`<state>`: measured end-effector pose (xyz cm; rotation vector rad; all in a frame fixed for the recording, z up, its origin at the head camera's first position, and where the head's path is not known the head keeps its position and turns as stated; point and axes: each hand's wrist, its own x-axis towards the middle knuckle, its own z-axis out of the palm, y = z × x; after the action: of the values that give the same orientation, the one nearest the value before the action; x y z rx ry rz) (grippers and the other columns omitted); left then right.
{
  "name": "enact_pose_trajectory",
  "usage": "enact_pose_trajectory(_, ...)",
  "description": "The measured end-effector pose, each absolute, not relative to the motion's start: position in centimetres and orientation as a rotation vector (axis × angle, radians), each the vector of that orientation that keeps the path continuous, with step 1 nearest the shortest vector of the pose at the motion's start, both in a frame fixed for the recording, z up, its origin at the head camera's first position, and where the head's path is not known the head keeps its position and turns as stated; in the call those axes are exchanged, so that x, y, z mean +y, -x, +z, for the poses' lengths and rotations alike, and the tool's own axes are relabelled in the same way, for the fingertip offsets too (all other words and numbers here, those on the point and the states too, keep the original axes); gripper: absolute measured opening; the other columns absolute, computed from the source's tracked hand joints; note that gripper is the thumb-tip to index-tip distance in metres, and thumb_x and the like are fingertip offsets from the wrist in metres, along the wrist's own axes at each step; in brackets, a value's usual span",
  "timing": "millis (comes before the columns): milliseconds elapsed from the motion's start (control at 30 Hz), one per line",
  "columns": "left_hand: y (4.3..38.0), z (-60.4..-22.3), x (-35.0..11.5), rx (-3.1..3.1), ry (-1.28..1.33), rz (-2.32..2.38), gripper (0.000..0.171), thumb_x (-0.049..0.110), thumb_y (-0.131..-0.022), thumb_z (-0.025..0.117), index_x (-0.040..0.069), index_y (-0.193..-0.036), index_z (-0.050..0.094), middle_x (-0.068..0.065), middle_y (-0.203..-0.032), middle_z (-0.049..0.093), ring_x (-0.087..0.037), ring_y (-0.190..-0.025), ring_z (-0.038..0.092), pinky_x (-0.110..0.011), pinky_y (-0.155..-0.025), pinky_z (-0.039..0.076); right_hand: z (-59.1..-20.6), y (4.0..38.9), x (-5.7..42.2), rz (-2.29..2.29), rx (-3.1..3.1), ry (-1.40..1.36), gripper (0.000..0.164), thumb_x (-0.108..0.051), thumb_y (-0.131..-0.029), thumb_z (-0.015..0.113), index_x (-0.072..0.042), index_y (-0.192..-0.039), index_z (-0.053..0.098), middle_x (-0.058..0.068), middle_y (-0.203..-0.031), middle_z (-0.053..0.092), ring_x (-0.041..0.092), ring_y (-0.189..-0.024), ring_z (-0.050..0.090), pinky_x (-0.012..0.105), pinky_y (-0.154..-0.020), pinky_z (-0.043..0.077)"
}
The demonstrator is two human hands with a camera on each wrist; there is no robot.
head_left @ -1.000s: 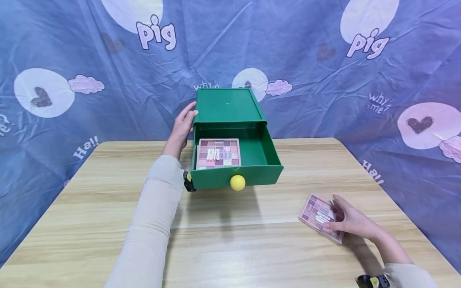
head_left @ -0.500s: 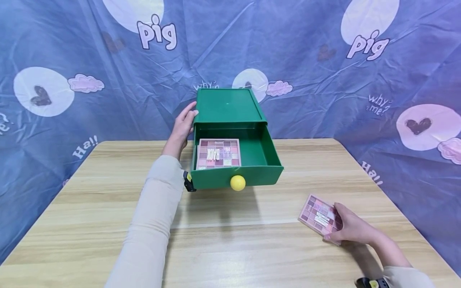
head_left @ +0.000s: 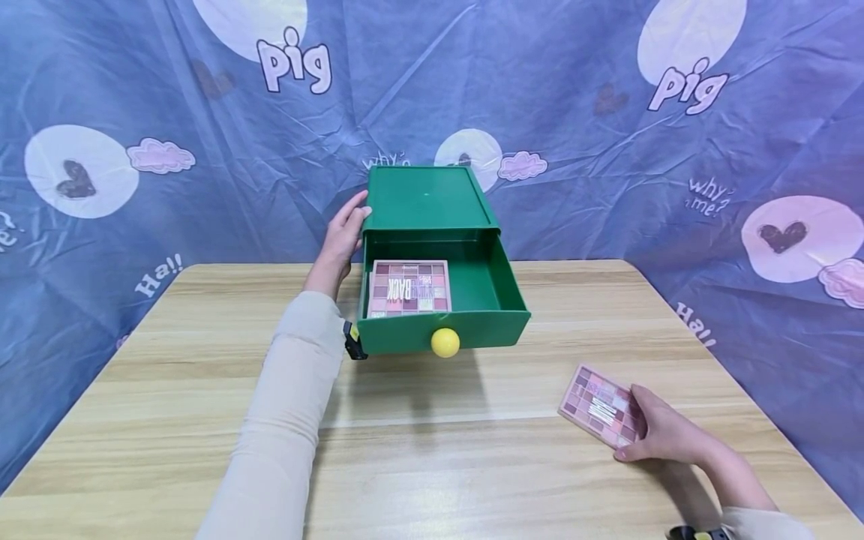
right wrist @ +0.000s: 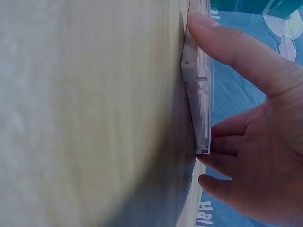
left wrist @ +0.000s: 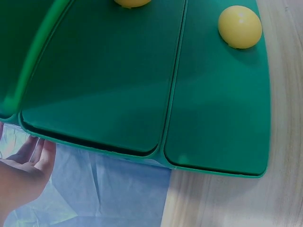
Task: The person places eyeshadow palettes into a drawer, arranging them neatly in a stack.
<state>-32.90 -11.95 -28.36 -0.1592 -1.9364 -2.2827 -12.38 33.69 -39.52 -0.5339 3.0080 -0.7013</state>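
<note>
A green drawer cabinet stands toward the back of the table, its top drawer pulled out. One pink eyeshadow palette lies in that drawer's left part. My left hand touches the cabinet's upper left side with extended fingers. At the front right, my right hand holds a second eyeshadow palette by opposite edges, the thumb at the near edge. In the right wrist view this palette is edge-on, close over the tabletop.
The drawer's yellow round knob faces forward. Lower drawers with more yellow knobs show in the left wrist view. Behind the wooden table hangs a printed blue cloth. Wood surface stretches between the cabinet and the right hand.
My right thumb has slid from the palette's top face to its near edge, and the fingers have drawn back toward its right end. The left hand and cabinet stay put.
</note>
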Motion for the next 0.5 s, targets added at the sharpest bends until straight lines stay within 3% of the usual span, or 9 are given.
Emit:
enact_pose_trajectory(133,32.89,-28.33,-12.0,-1.938,0.165,-2.279,0.046,0.026,-0.083,0.05,0.022,-0.128,0.044,-0.001,-0.128,0.038,-0.018,-0.101,0.044,-0.037,-0.086,0.034,-39.31,12.08,33.61,-0.718,2.994,0.438,0.102,-0.028,-0.047,0.082,0.025,-0.115,0.026,0.037,-0.108,0.04,0.041,-0.098,0.041,0.02,-0.081,0.029)
enact_pose_trajectory(233,32.84,-28.33,-12.0,-1.941,0.164,-2.275,0.046,0.026,-0.083,0.05,0.022,-0.129,0.044,-0.001,-0.128,0.038,-0.018,-0.1,0.044,-0.037,-0.085,0.034,-39.2,12.05,33.61,-0.712,3.007,0.403,0.103,-0.03,-0.048,0.081,0.025,-0.116,0.026,0.038,-0.11,0.038,0.042,-0.099,0.041,0.029,-0.082,0.032)
enact_pose_trajectory(333,32.76,-28.32,-11.95,-1.942,0.162,-2.279,0.046,0.026,-0.084,0.049,0.023,-0.129,0.043,-0.002,-0.127,0.039,-0.018,-0.099,0.044,-0.037,-0.085,0.034,-39.17,12.11,33.66,-0.719,3.016,0.365,0.103,-0.031,-0.049,0.081,0.024,-0.118,0.026,0.037,-0.11,0.039,0.04,-0.098,0.042,0.028,-0.08,0.032)
enact_pose_trajectory(500,32.63,-28.3,-11.91,-1.939,0.162,-2.285,0.045,0.025,-0.084,0.049,0.023,-0.129,0.043,-0.002,-0.128,0.039,-0.017,-0.101,0.044,-0.037,-0.086,0.033,-39.11,12.22,33.55,-0.758,3.024,0.282,0.101,-0.029,-0.052,0.08,0.022,-0.121,0.026,0.038,-0.111,0.04,0.04,-0.098,0.042,0.041,-0.079,0.034)
